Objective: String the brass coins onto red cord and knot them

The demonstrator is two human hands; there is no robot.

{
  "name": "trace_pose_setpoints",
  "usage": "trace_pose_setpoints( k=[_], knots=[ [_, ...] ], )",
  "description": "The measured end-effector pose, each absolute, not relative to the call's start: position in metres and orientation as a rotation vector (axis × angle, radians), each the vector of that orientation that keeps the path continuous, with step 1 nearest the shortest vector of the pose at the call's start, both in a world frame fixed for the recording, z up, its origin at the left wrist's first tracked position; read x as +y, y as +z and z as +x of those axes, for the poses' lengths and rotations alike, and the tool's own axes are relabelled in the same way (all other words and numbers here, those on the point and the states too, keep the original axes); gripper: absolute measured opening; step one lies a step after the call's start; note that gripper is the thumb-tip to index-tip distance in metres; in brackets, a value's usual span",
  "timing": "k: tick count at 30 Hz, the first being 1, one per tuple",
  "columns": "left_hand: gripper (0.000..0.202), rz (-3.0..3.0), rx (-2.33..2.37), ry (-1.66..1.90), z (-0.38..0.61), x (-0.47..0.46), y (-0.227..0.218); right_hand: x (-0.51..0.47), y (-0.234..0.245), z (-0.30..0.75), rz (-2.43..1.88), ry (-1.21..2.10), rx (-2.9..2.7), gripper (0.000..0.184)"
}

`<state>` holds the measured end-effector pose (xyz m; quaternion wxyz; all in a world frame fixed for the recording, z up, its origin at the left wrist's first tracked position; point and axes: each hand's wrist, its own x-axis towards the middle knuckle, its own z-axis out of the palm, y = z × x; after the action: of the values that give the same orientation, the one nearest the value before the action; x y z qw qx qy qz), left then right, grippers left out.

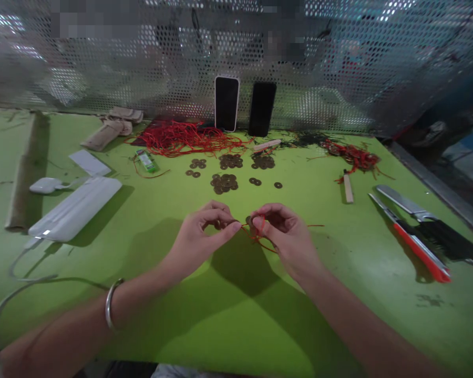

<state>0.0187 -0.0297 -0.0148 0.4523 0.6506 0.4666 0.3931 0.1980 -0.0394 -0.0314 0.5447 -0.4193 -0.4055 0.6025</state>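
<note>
Over the middle of the green table (236, 325), my left hand (205, 231) pinches a small bronze coin with a hole between thumb and fingers. My right hand (286, 233) grips a thin red thread (260, 236), looped around its fingers beside another coin; a loose end trails right. The two hands almost touch, with the thread running between them. A silver bangle (111, 304) sits on my left wrist.
Piles of holed coins (224, 182) and a heap of red threads (185, 137) lie further back. Two phones (226, 103) lean on the perforated screen. A white power bank (75, 208) with cable lies left; large red-handled shears (412, 236) lie right.
</note>
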Motion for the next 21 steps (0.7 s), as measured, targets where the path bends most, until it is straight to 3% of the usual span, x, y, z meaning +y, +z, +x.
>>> trace_pose_setpoints(
  k=[21],
  knots=[
    [0.007,1.624,1.099,1.003,0.019,-0.031,-0.017,-0.045,-0.021,0.195,-1.064,1.446,-0.972,0.015]
  ],
)
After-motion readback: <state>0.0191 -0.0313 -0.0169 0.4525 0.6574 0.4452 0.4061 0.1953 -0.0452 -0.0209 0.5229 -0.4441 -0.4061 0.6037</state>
